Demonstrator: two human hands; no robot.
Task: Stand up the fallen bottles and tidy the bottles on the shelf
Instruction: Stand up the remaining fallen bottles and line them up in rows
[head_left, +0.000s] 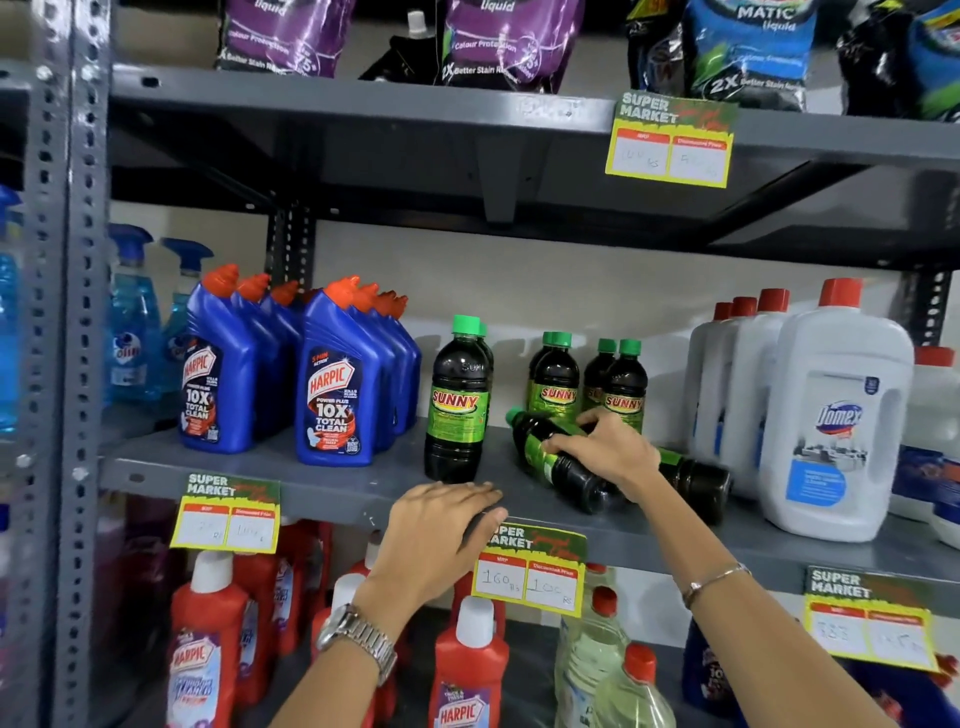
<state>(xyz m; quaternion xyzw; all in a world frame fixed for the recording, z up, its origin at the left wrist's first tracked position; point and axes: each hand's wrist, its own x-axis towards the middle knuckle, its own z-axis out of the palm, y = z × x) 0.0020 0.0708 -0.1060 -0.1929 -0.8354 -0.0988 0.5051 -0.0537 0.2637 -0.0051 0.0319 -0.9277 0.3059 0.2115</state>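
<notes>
Dark Sunny bottles with green caps and green labels stand on the middle grey shelf (311, 480). One upright bottle (457, 402) is at the front, with several more (618, 387) behind to the right. A fallen Sunny bottle (558, 460) lies on its side, cap pointing back left, and my right hand (605, 449) grips its middle. A second fallen bottle (698, 480) lies behind my right wrist, partly hidden. My left hand (447, 525) rests flat on the shelf's front edge, fingers together, holding nothing.
Blue Harpic bottles (337, 384) stand left of the Sunny bottles, and blue spray bottles (132, 332) further left. White Domex jugs (836, 410) crowd the right. Price tags (530, 569) hang on the shelf edge. Red Harpic bottles (470, 665) fill the shelf below, pouches (511, 44) above.
</notes>
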